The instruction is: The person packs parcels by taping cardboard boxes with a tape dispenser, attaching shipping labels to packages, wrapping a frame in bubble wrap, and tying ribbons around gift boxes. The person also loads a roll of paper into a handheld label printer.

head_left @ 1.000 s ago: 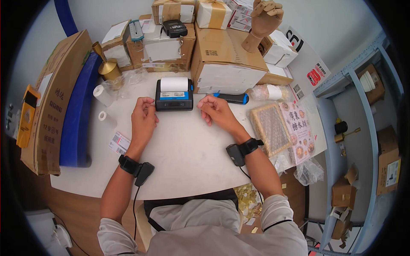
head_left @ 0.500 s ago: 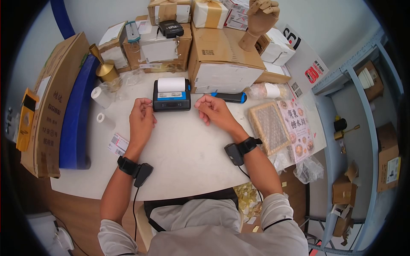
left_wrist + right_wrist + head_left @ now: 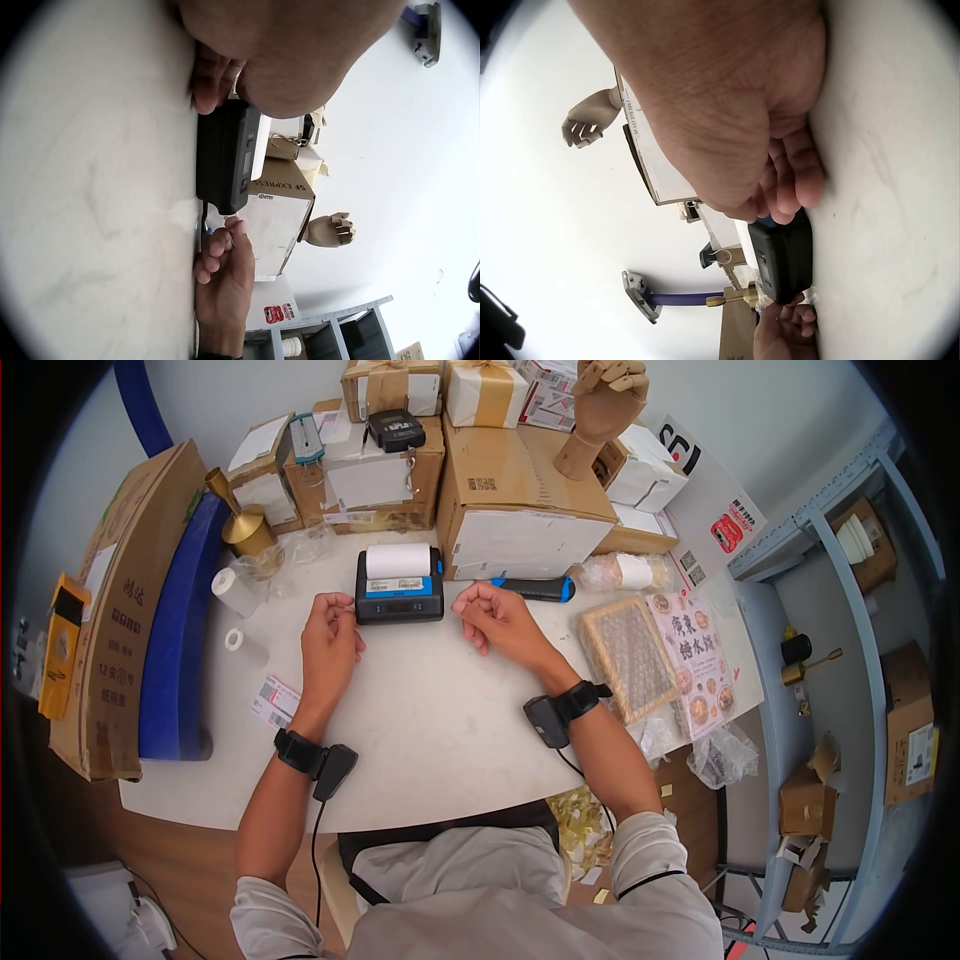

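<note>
A black and blue label printer (image 3: 400,606) with white label paper (image 3: 397,562) on top sits on the white table in the head view. My left hand (image 3: 331,640) rests at its left side, fingers loosely curled and holding nothing. On the other side, my right hand (image 3: 503,624) lies a little apart from the printer, likewise relaxed. Behind that hand is a black and blue handheld tool (image 3: 540,590). The left wrist view has the printer (image 3: 223,157) between both hands. In the right wrist view, my right hand (image 3: 712,97) partly hides the printer (image 3: 786,259).
Cardboard boxes (image 3: 530,495) line the table's back, with a wooden hand model (image 3: 600,420) on top. Paper rolls (image 3: 236,592) and a printed label (image 3: 274,700) lie at left. A bubble-wrapped frame (image 3: 628,660) and pink booklet (image 3: 695,660) lie right, near a shelf (image 3: 800,590).
The head view has shifted slightly, so the printer and boxes appear a little further left. Both hands keep their places beside the printer, and nothing was taken hold of.
</note>
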`<state>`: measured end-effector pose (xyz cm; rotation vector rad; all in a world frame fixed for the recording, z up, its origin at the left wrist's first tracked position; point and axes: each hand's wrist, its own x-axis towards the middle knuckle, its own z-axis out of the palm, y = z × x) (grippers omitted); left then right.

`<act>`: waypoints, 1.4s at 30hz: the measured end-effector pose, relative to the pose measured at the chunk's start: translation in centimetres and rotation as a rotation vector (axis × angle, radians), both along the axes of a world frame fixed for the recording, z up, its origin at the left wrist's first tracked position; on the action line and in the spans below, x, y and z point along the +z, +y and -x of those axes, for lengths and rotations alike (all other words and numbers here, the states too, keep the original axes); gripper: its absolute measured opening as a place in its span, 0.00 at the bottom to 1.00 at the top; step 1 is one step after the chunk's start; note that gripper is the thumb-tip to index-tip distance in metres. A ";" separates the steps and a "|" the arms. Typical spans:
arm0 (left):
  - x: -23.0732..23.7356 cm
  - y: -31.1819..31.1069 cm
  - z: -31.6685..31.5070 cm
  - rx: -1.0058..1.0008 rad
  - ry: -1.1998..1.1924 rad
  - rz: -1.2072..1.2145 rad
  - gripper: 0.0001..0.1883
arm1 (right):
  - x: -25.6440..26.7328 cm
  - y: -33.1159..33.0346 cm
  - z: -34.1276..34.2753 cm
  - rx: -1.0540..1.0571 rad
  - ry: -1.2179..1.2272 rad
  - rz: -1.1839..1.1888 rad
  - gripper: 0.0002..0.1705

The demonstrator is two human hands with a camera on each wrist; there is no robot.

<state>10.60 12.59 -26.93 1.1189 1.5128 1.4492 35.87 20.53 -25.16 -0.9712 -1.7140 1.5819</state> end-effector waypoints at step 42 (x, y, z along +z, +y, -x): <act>0.4 -0.1 -0.2 0.000 0.027 0.019 0.07 | 0.0 -0.1 -0.1 0.018 0.023 -0.012 0.07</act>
